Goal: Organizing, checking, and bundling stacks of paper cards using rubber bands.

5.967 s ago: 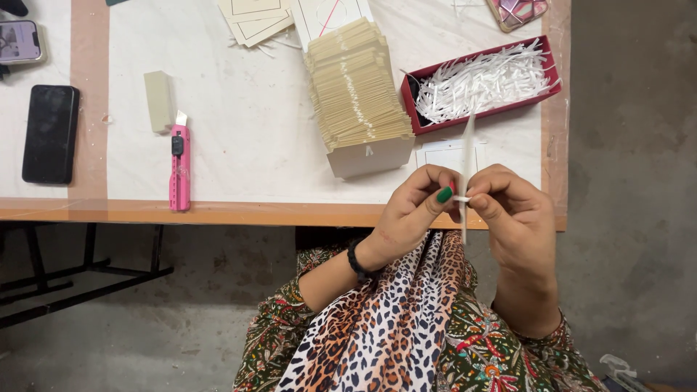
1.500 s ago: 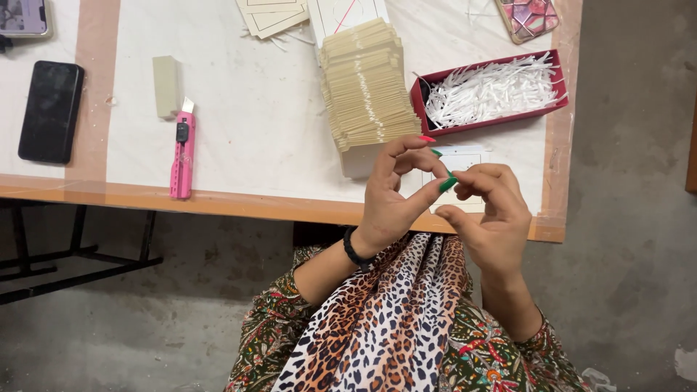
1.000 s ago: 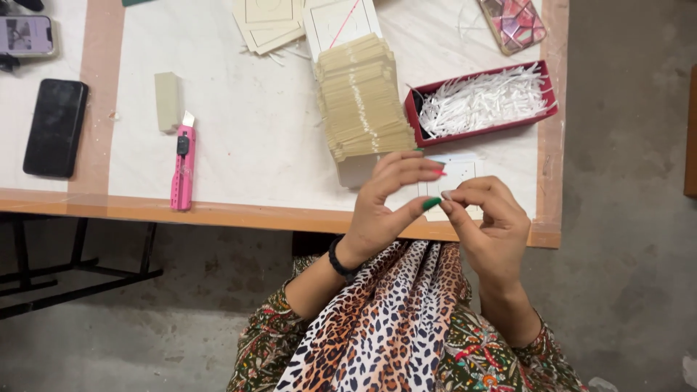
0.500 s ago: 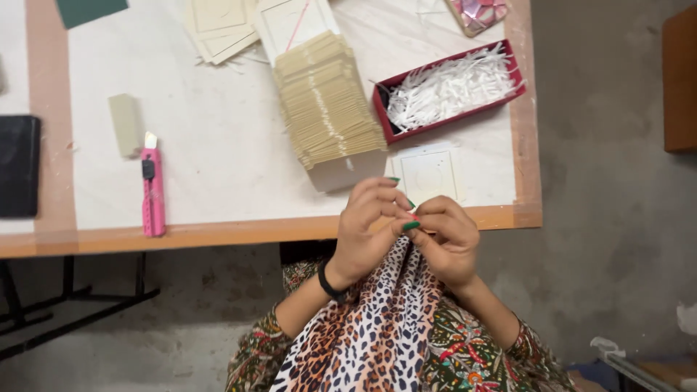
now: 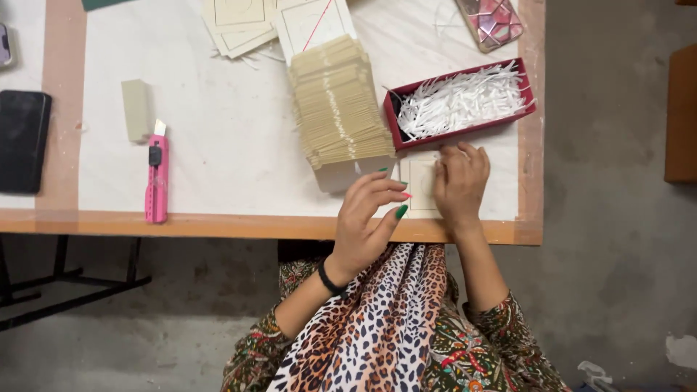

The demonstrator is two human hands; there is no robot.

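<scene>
The right hand (image 5: 459,185) lies palm down on a small cream card (image 5: 420,185) at the near edge of the table (image 5: 218,225). Its fingers are spread a little and pressed flat, so they hold nothing; they only keep the card down on the surface, probably so that it does not slide. The left hand (image 5: 369,218) is at about 8 o'clock from the card, just beside it. Its fingers are curled, with the thumb and the green-nailed fingertips close together at the card's left border. I cannot tell whether something thin is pinched between them.

The other things seem arranged for short reaches. At 12 o'clock from the card, just beyond the right hand, stands a red box (image 5: 534,109) full of white paper strips (image 5: 461,101). At about 10 o'clock from the card lies a long fanned stack of tan cards (image 5: 337,101), its near end almost touching the left hand's fingertips. More flat cream sheets (image 5: 239,25) lie at the far edge of the table.

Well apart, at 9 o'clock from the hands, a pink utility knife (image 5: 156,181) lies with its blade pointing away from the person, and a pale block (image 5: 135,110) sits just beyond it. A black phone (image 5: 23,141) rests at the far left.
</scene>
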